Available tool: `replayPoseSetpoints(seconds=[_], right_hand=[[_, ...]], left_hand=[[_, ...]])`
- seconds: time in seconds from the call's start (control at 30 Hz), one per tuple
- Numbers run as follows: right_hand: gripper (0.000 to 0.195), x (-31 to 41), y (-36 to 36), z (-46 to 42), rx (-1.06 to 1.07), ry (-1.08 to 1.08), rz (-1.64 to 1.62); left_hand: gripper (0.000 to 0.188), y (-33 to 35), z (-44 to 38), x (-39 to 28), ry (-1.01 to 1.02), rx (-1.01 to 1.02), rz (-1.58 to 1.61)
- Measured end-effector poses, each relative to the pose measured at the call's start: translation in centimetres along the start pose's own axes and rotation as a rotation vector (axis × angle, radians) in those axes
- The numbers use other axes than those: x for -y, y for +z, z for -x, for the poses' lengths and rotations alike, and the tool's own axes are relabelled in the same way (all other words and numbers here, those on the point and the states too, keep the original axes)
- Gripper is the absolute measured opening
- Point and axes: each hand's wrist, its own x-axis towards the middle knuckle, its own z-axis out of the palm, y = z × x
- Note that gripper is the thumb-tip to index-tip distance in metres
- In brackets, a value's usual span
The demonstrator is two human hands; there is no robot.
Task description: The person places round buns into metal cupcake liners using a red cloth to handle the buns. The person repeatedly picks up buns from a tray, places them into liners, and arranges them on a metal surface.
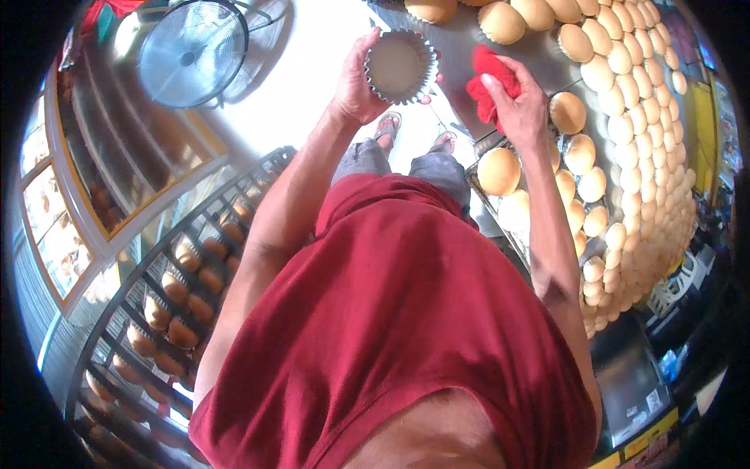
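Note:
My left hand [358, 82] is wrapped around the side of a round fluted metal baking tin [401, 67]. The tin's mouth faces up toward me, and its pale inside shows no bun. A crumpled red cloth [487, 88] is pinched between the thumb and fingers of my right hand [521, 105]. That hand is held apart from the tin, over the edge of a metal table [448, 55]. Close to my right wrist are round golden-brown buns [568, 112], and another bun [498, 172] sits near my forearm.
Many buns [641, 143] in rows cover the right side. A dark rack [126, 305] of baked goods stands close on my left. Beyond it are a round caged fan [193, 54] and a glass-fronted cabinet [126, 135]. My sandalled feet [387, 129] are on a bright floor.

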Motion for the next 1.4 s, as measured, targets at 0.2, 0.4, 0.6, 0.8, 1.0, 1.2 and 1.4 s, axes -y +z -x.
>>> replayPoseSetpoints(seconds=[0.2,0.4,0.6,0.8,1.0,1.2,1.4], right_hand=[[0.031,5.5,6.0,-0.2,-0.031,-0.675,0.465],[0.024,7.2,6.2,1.1,0.183,-0.297,0.308],[0.021,6.2,5.6,0.3,-0.08,-0.249,0.581],[0.027,4.9,4.4,0.4,0.168,0.112,-0.74],[0.041,-1.1,1.1,-0.9,-0.311,0.017,0.048],[0.071,-4.8,-4.3,5.1,-0.265,0.115,0.725],[0.091,-9.0,-7.0,8.8,-0.205,0.596,0.897]], left_hand=[[0.057,3.3,-1.3,0.0,-0.003,-0.221,-0.24],[0.053,3.3,-1.4,0.5,0.319,-0.038,-0.296],[0.05,4.1,-1.5,0.4,0.405,0.004,-0.823],[0.048,3.3,-2.8,1.5,0.516,0.079,-0.827],[0.059,-1.3,-2.2,0.3,0.359,-0.105,-0.829],[0.059,-0.5,-0.9,3.7,0.156,-0.123,-0.508],[0.059,2.8,-2.1,8.8,-0.11,0.004,-0.482]])
